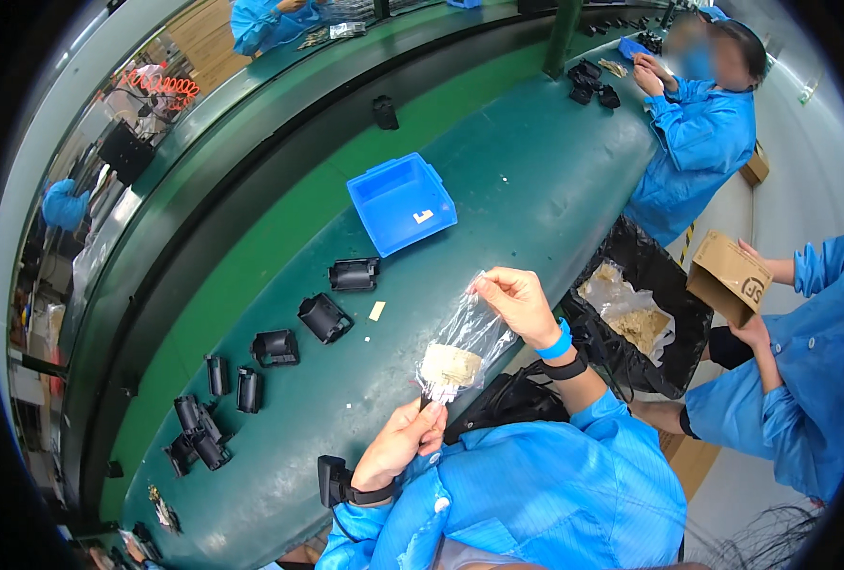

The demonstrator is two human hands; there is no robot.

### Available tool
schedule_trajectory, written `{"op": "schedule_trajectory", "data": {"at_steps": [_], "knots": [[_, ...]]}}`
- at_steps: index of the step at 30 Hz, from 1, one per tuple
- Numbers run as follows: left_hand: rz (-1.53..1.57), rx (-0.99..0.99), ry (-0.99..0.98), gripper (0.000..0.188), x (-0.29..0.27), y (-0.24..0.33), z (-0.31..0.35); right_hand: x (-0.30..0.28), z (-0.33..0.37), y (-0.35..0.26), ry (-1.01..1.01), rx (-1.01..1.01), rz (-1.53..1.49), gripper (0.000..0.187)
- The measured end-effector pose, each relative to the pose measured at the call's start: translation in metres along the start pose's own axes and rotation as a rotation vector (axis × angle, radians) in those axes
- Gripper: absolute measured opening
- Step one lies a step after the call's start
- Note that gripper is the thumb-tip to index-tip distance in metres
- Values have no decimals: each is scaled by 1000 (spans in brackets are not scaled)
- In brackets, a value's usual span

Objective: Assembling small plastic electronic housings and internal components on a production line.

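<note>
A clear plastic bag [468, 328] stretches between my hands over the near edge of the green work surface. Pale cream-coloured pieces [450, 365] are bunched in its lower part; their exact kind is too small to tell. My right hand [519, 302] pinches the upper end of the bag between thumb and fingers. Lower and to the left, my left hand [405, 439] is closed on the other end, just beneath the cream pieces. A small dark bit shows at the left fingertips, too little to name.
Beyond my hands sits a blue plastic bin [389, 214] with a pale scrap inside. Black plastic housings [325, 318] lie along the left. A black-lined waste bin [683, 351] stands at right, near a person holding a cardboard box [726, 275]. Another person [702, 142] works at far right.
</note>
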State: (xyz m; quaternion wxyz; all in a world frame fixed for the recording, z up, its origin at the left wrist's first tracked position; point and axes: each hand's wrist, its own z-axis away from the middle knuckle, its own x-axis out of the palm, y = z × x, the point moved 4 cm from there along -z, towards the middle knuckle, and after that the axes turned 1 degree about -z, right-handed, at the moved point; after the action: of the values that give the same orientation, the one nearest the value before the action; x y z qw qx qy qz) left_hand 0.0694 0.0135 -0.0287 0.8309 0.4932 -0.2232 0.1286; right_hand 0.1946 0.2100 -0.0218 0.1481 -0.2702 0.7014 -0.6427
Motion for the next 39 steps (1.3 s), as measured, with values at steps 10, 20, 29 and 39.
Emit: {"op": "schedule_trajectory", "data": {"at_steps": [10,20,29,39], "knots": [[-114,-34,34,29,2,-10,-5,-14,-27,-14,307,-102,-145,25],[130,127,247,29,-29,-7,7,-209,67,60,979,19,-278,21],[185,136,327,31,-37,-9,5,-345,189,179,1715,205,-425,23],[74,109,478,28,-34,-5,16,-216,86,48,1239,-270,582,32]]}}
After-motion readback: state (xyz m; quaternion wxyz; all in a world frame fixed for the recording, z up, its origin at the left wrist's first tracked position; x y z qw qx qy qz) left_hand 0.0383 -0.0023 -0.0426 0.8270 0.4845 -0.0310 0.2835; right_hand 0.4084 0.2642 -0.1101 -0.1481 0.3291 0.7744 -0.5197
